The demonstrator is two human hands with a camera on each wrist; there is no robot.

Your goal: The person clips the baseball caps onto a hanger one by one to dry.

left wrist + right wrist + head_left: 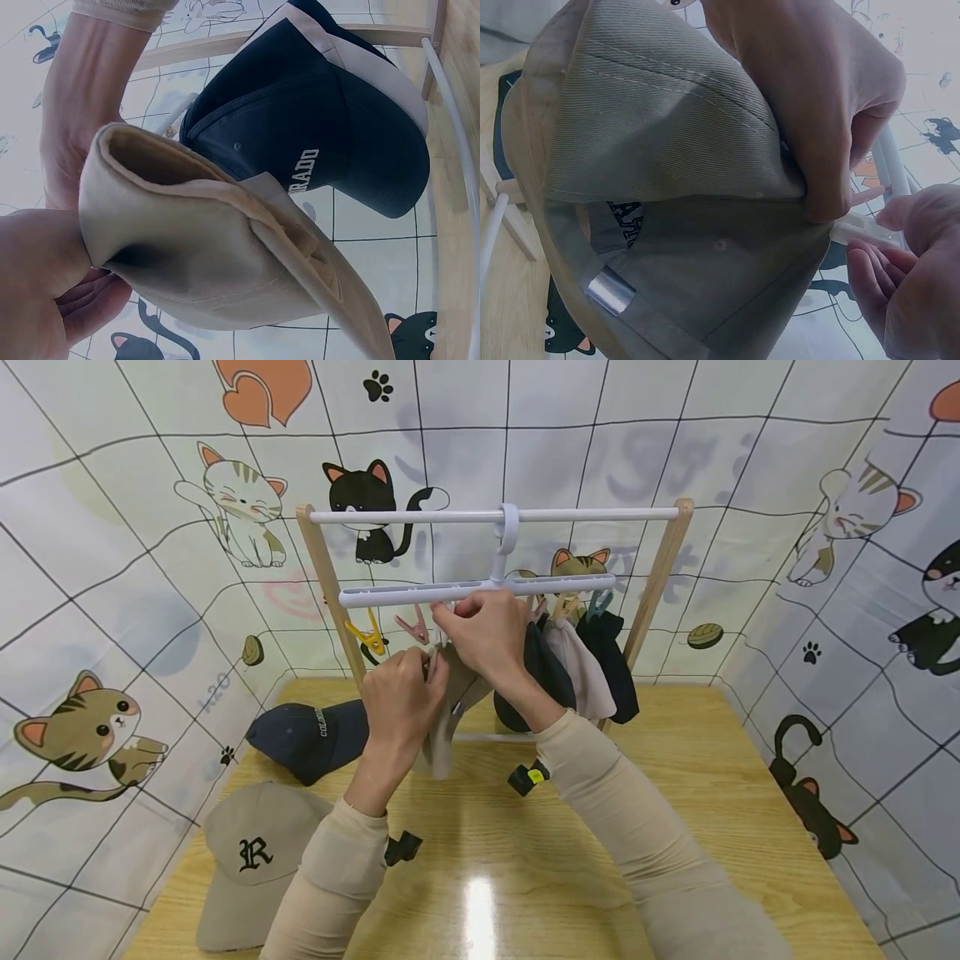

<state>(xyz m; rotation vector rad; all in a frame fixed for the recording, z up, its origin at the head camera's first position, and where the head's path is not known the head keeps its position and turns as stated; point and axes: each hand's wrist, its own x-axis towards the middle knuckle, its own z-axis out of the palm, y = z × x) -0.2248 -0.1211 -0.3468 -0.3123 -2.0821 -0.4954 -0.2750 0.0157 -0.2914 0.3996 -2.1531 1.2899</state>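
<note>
A beige cap [468, 681] hangs folded below the white hanger bar [420, 593]; its inside shows in the right wrist view. My left hand [405, 702] pinches the cap's [187, 255] folded fabric at its upper edge. Just above, my right hand [491, 639] holds a white clip [866, 231] between thumb and fingers. The clip's tip meets the cap's [727, 255] pinched corner; whether it bites the fabric is hidden. On the bar's left part hang a yellow clip [367, 633] and a pink clip [413, 625].
Right of my hands, a dark cap [543, 672], a pale cap [581, 664] and a black cap [609, 660] hang from clips. The hanger hooks over a rack's white rod [412, 517]. A navy cap [300, 739] and another beige cap [255, 843] lie on the table's left.
</note>
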